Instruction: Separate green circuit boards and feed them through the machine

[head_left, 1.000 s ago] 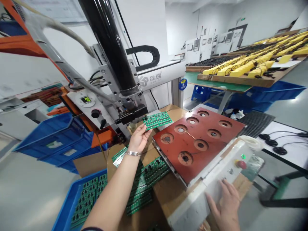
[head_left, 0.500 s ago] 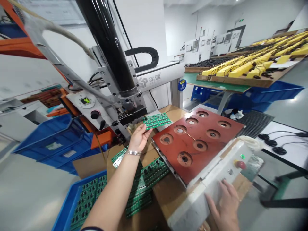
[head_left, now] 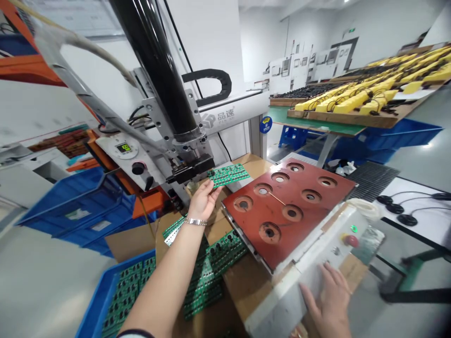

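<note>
My left hand (head_left: 204,199) pinches the near left corner of a green circuit board (head_left: 229,175), holding it up between the machine head (head_left: 192,168) and the red-brown fixture plate (head_left: 253,206). The plate has several round recesses; a thin rod lies across two of them. My right hand (head_left: 329,300) rests with fingers spread on the light grey control box (head_left: 303,281) at the plate's near side. Below my left forearm lie more circuit boards (head_left: 227,253), partly hidden by the arm.
A blue bin (head_left: 92,300) with stacked boards stands at lower left, more blue bins (head_left: 81,206) behind it. A red button (head_left: 351,241) sits on the control box. Black coiled cables (head_left: 407,219) lie on a side table at right. Yellow parts (head_left: 352,101) fill trays farther back.
Almost nothing differs. The view has shifted very slightly; the left hand still holds the circuit board in about the same place, and the right hand stays on the control box.
</note>
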`<state>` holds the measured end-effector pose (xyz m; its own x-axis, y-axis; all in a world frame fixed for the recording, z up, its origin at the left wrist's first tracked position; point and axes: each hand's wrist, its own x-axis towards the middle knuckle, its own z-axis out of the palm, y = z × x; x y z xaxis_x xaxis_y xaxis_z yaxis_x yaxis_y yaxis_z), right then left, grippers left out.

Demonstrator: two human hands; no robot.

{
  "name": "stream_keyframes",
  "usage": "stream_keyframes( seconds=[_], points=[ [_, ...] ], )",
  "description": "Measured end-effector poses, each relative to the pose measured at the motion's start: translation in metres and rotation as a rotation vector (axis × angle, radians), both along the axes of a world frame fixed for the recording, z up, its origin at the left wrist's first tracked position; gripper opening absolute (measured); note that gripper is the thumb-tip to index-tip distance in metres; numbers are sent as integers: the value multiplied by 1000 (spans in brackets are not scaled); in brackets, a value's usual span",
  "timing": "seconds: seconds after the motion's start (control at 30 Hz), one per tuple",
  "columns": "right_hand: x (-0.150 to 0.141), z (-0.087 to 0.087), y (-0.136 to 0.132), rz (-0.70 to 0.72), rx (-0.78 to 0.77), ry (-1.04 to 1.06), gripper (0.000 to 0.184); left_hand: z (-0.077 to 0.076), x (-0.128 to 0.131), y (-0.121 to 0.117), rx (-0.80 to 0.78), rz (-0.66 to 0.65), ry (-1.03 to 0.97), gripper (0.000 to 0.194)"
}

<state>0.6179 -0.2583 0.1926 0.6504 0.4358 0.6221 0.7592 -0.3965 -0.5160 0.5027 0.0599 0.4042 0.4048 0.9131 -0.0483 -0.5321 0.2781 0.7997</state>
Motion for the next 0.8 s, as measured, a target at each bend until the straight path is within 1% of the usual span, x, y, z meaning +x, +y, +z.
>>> stream_keyframes(
  seconds=[0.23,0.8],
  points=[
    [0,1,-1,3,-11,10,68,0,-2,1,-26,21,-5,4],
    [-2,2,1,-5,17,1,69,-3,-7,-5,-33,17,-11,6]
  ],
)
